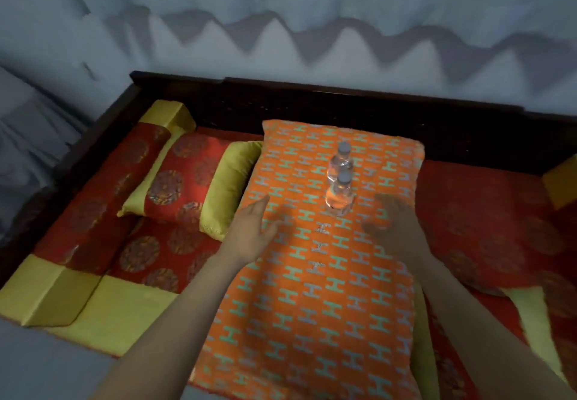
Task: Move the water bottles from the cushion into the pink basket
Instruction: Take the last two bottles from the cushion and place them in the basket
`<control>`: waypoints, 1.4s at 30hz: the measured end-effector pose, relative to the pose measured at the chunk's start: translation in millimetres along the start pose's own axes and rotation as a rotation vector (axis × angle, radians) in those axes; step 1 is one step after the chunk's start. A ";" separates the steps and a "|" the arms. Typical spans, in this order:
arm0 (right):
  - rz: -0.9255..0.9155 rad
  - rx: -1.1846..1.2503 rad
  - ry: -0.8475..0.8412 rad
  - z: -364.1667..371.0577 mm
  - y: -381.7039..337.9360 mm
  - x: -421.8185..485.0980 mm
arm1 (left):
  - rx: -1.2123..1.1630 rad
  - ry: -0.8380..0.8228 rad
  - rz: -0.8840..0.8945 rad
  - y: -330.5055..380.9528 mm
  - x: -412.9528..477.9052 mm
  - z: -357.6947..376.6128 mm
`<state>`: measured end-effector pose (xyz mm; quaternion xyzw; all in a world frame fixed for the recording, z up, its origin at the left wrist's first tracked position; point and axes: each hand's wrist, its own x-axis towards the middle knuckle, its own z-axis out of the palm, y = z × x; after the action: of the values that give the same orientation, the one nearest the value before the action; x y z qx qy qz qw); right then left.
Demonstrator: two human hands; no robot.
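Two small clear water bottles with pale caps stand upright on a large orange cushion [312,290] patterned with teal H shapes. The near bottle [338,195] stands just in front of the far bottle [341,160]. My left hand [254,231] hovers open over the cushion's left edge, a short way left of the near bottle. To the right of that bottle, my right hand [395,223] is spread open and blurred, not touching it. No pink basket is in view.
The cushion lies on a dark wooden daybed [312,100] with red and yellow bedding. A red and yellow pillow [193,181] and a bolster [118,181] lie to the left. Pale curtains [312,25] hang behind.
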<state>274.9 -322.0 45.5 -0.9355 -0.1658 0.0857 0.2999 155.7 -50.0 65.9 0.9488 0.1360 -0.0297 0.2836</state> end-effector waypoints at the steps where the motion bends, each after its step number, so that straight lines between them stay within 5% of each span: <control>1: 0.023 0.002 0.003 3.7 -1.3 9.3 | -0.007 -0.013 0.017 -0.2 19.7 1.1; 6: 0.174 0.018 -0.052 35.7 -5.4 55.3 | -0.070 -0.140 0.110 9.9 121.7 20.9; 18: 0.200 0.076 0.026 84.4 -10.5 105.0 | -0.142 -0.400 0.247 43.4 265.3 71.2; 25: 0.244 0.246 0.058 90.4 -3.7 103.6 | -0.228 -0.516 0.296 46.2 273.5 83.7; 33: 0.396 0.454 0.149 72.5 -1.6 82.4 | -0.300 -0.484 0.218 33.2 260.7 71.7; 42: 0.418 0.568 0.373 4.0 -7.2 22.9 | -0.379 -0.423 0.330 48.2 220.5 11.6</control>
<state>293.4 -306.1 45.1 -0.8283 0.1159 0.0158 0.5480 381.1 -41.8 52.3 0.8612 -0.0783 -0.1540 0.4780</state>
